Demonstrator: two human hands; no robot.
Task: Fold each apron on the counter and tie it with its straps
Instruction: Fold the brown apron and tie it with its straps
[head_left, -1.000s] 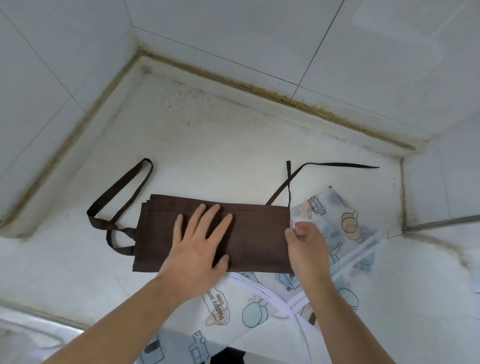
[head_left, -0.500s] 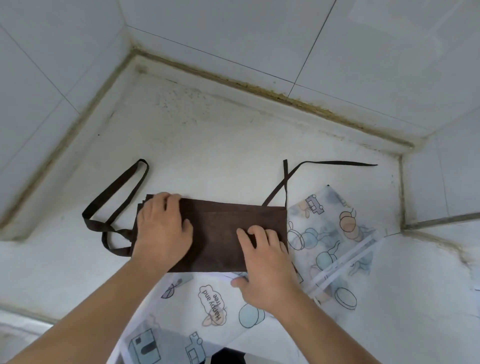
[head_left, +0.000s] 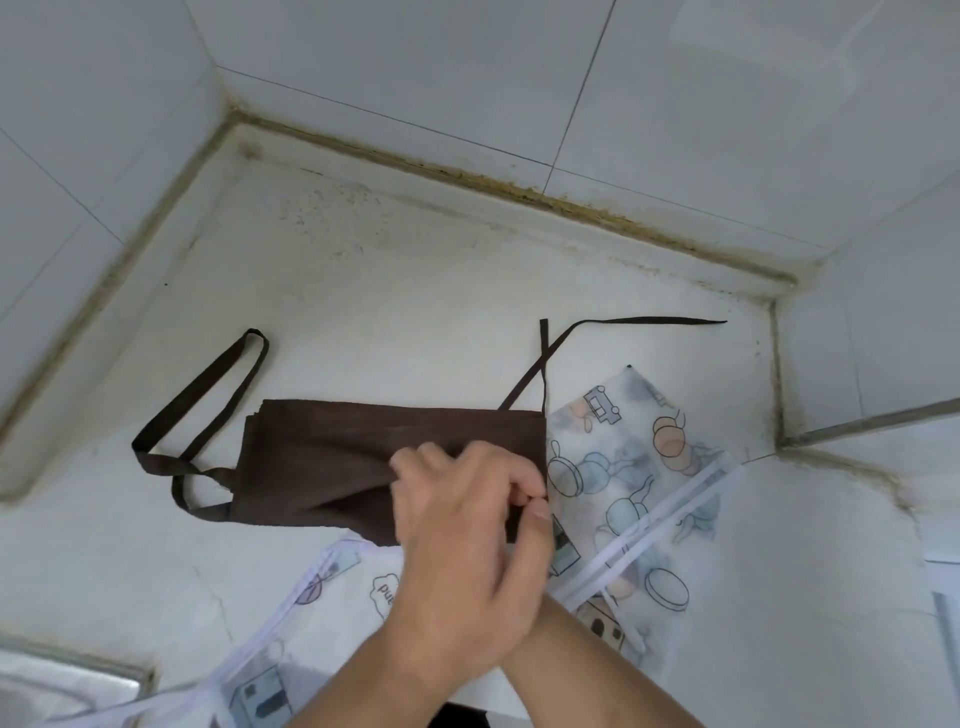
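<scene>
Folding is underway: the left hand (head_left: 457, 551) is curling its fingers (head_left: 415, 465) around the right end of the folded dark brown cloth apron (head_left: 363, 452) lying on the white surface (head_left: 415, 291). The right hand (head_left: 537, 525), mostly hidden, is pinching there too. Next, probably turning that end leftward.

White counter (head_left: 395, 291), brown apron (head_left: 332, 457), printed apron (head_left: 649, 467)

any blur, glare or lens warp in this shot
Head view: the hands look slightly motion-soft while the brown apron stays crisp; wide-angle warp bows the wall tile lines; light is soft and even, with a faint sheen on the upper-right tile and no hard shadows.
</scene>
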